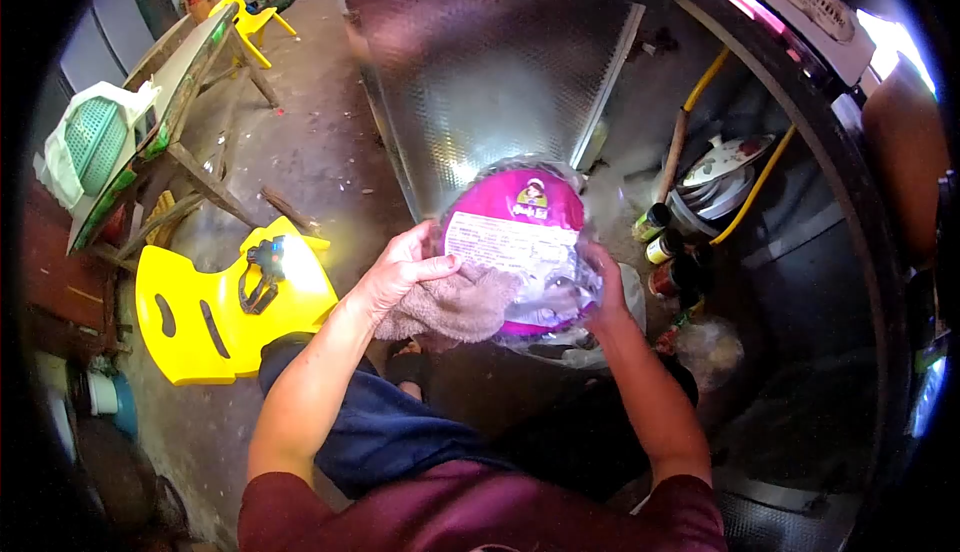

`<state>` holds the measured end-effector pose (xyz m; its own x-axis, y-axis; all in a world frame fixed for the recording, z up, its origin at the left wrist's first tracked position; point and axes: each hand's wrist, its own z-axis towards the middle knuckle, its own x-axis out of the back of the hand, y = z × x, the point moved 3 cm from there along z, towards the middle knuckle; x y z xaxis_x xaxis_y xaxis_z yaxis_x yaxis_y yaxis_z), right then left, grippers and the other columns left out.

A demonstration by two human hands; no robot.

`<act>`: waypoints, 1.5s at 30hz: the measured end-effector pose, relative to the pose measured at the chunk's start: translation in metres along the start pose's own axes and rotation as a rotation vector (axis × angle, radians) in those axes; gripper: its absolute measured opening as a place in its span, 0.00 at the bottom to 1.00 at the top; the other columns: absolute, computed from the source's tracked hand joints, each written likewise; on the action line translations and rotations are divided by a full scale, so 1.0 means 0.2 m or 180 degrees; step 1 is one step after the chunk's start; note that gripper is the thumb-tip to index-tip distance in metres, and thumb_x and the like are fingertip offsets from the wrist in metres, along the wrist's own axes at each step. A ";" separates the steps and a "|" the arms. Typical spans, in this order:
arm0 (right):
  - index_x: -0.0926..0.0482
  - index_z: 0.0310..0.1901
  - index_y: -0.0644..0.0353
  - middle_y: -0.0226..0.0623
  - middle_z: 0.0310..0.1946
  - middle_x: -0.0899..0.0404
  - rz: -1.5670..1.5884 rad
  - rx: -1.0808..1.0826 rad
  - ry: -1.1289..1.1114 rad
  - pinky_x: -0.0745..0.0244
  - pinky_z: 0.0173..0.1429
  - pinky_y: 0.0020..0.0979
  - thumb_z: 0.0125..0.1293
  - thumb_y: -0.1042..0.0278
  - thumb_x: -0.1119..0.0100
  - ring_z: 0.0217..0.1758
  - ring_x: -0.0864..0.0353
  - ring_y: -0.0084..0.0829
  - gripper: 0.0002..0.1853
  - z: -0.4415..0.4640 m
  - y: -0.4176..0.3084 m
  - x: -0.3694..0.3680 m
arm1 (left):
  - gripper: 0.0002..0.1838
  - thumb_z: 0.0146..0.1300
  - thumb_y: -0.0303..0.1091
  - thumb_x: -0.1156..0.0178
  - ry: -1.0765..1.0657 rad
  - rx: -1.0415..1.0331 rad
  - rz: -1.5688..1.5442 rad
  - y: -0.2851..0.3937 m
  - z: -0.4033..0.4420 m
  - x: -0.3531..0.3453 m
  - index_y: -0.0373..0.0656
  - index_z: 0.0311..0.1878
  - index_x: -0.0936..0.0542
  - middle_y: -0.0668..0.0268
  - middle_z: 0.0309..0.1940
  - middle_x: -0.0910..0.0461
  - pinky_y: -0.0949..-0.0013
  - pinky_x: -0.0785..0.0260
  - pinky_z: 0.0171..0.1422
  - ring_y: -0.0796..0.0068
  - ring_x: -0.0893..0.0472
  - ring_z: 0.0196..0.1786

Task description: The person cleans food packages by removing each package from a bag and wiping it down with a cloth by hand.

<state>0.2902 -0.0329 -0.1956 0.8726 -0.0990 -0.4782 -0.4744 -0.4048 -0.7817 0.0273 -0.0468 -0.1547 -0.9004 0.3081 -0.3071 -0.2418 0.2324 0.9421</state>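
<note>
Left fingers [432, 268] and right fingers [606, 280] grip the purple package [520, 237] (forearms [318, 392] extended forward).

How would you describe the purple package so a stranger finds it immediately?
Find the large silver metal panel. Overlapping its lower end in view, against a brownish cloth, is the package. Unlike the cloth, it is round, purple and white-labelled.

Purple package [515, 237], greyish-brown cloth [455, 304], yellow chair [288, 314]
</note>
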 end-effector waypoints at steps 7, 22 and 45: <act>0.29 0.57 0.61 0.37 0.40 0.21 -0.0040 0.0981 -0.0350 0.22 0.49 0.37 0.67 0.65 0.44 0.42 0.20 0.33 0.19 0.18 -0.09 0.13 | 0.26 0.60 0.26 0.41 0.0613 -0.0558 -0.0099 0.03 -0.21 0.30 0.38 0.62 0.33 0.66 0.53 0.24 0.70 0.39 0.65 0.74 0.26 0.56; 0.41 0.65 0.57 0.43 0.48 0.26 -0.1302 0.0719 -0.1652 0.22 0.47 0.36 0.60 0.57 0.34 0.45 0.22 0.30 0.36 -0.19 0.22 -0.29 | 0.20 0.56 0.18 0.41 0.2160 -0.1459 0.0426 -0.12 -0.52 0.17 0.41 0.53 0.26 0.66 0.45 0.20 0.69 0.32 0.57 0.74 0.22 0.49; 0.27 0.54 0.67 0.41 0.47 0.21 0.0852 0.0409 -0.0758 0.29 0.60 0.39 0.56 0.65 0.47 0.51 0.22 0.37 0.24 -0.19 0.03 -0.12 | 0.21 0.53 0.27 0.34 0.2006 -0.2309 0.3362 -0.13 -0.40 -0.36 0.50 0.52 0.22 0.65 0.46 0.23 0.71 0.23 0.39 0.72 0.18 0.40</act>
<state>0.2706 -0.0668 -0.1734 0.6716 0.0342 -0.7401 -0.7058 -0.2744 -0.6532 0.0685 -0.1495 -0.1471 -0.7325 -0.4628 0.4992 0.6770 -0.4184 0.6055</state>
